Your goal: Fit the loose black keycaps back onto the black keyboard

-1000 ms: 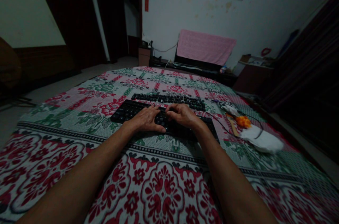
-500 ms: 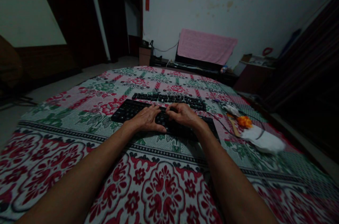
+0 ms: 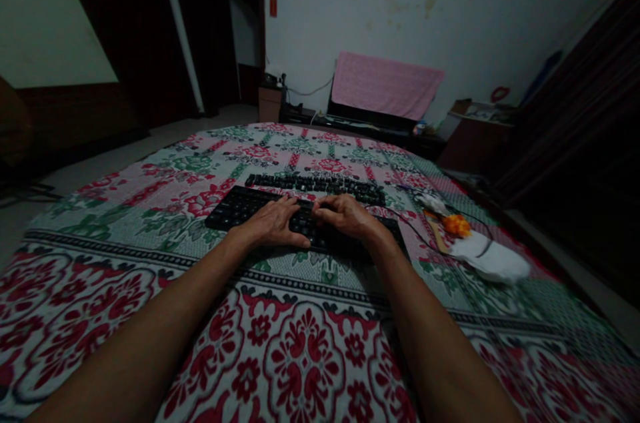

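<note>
A black keyboard (image 3: pixel 233 209) lies flat on the patterned bedspread (image 3: pixel 305 356). My left hand (image 3: pixel 274 224) rests on its middle part, fingers stretched forward and thumb spread along the near edge. Beside it, my right hand (image 3: pixel 345 215) is over the keyboard with thumb and index finger drawn together in a pinch. Whatever may be between those fingertips is too small and dark to make out. Just behind the keyboard, a long strip of small black pieces (image 3: pixel 320 187) that look like loose keycaps is spread on the cloth. My right hand and forearm hide part of the keyboard's right side.
To the right on the bedspread lie a white bag or cloth (image 3: pixel 493 257), an orange bundle (image 3: pixel 456 225), a tan flat strip (image 3: pixel 436 231) and a dark cable (image 3: pixel 417 231). Beyond the bed, a pink towel (image 3: pixel 387 84) drapes over a dark screen near the wall.
The view has shifted slightly, so the scene sits a little farther left. Both hands keep nearly the same place on the keyboard, with only a slight change in the right fingers.
</note>
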### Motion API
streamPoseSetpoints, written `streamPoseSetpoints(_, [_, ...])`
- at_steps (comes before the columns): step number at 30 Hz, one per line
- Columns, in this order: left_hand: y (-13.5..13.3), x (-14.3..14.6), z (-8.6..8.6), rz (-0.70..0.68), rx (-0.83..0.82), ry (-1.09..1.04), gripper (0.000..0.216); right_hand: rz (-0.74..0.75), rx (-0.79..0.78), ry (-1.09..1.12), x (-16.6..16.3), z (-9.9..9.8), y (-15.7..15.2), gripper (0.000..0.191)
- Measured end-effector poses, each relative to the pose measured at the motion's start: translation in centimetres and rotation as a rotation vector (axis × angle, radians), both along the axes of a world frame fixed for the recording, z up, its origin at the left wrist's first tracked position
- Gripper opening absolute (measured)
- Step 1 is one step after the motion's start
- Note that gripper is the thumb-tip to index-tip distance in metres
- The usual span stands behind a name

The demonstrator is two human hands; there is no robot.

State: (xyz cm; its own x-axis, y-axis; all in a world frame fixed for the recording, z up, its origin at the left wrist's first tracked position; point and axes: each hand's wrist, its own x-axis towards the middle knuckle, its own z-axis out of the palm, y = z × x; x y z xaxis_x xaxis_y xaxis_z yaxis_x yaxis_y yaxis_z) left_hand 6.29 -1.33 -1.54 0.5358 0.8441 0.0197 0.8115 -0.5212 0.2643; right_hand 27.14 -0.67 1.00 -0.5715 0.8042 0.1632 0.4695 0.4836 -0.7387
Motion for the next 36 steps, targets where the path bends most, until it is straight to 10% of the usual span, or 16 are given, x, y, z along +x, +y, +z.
streamPoseSetpoints(36, [-0.3,0.1,0.3,0.0,0.001,-0.002,0.095,0.048,0.055,-0.062,-0.7,0.5,0.1,0.016])
